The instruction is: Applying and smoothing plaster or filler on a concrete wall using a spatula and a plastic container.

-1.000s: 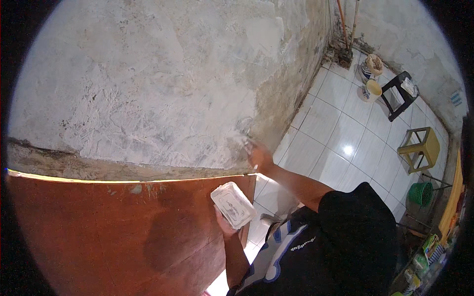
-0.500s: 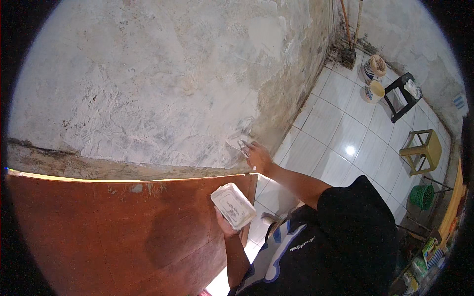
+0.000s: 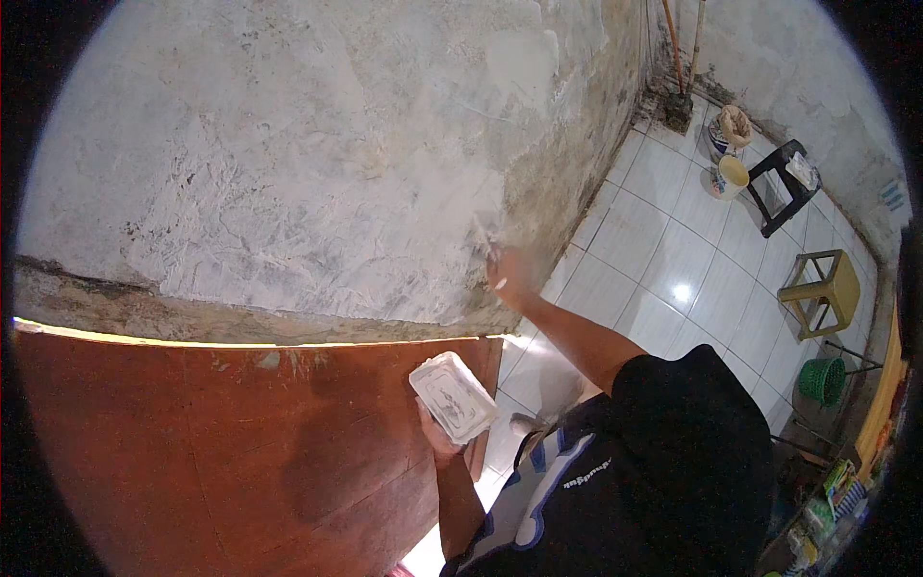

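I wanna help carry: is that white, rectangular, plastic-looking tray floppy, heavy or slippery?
The tray is likely fairly stiff: its rim looks straight in the left hand. It's probably light enough, since one hand supports it. Its smeared-looking surface might make it slippery.

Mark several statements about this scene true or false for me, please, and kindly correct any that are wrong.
1. The left hand holds a white rectangular container. True.
2. The right hand is inside that container. False: it is up at the whitish, smeared wall.
3. In the picture, a mustard-yellow stool stands between a black stool and a green basket. True.
4. The large panel below the wall is blue. False: it is reddish-brown.
5. The person's shirt is mostly black. True.
6. The floor at the right is bare soil. False: it is covered in pale tiles.
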A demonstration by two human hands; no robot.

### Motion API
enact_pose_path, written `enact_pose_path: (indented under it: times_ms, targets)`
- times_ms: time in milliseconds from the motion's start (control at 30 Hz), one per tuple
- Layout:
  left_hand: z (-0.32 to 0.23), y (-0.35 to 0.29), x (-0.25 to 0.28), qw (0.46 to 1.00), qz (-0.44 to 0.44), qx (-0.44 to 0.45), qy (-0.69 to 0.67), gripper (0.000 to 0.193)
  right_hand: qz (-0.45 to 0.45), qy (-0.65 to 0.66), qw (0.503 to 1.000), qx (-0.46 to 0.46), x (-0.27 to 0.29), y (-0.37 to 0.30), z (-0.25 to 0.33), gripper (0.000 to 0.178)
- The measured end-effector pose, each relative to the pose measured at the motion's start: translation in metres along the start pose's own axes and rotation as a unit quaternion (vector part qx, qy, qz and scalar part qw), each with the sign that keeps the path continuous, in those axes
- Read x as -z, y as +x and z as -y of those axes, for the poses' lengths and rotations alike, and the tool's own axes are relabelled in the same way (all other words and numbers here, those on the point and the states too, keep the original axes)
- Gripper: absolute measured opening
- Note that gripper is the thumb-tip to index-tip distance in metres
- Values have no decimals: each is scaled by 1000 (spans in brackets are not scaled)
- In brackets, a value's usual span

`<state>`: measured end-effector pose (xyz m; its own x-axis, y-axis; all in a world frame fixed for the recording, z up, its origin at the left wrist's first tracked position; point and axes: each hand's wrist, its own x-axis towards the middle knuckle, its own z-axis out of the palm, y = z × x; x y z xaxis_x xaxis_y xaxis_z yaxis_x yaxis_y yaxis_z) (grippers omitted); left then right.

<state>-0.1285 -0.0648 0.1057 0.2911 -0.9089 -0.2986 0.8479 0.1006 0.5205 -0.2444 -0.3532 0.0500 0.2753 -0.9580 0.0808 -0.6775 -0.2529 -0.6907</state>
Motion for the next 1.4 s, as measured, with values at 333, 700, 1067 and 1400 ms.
enact_pose_path:
  times_ms: [333, 700, 1067, 1400]
  targets:
    - [-5, 3, 7, 998, 13, 22, -50, 55, -86, 59, 992, 77, -15, -18, -20, 36]
    - [0, 8, -4, 998, -42, 11, -52, 54, -10, -87, 949, 302, 9, -45, 57, 46]
    - [1, 7, -6, 999, -48, -10, -19, 55, 18, 70, 997, -8, 1, -15, -30, 35]
    - [22, 11, 1, 994, -104, 10, 13, 58, 37, -16, 988, 149, -8, -29, 19, 46]
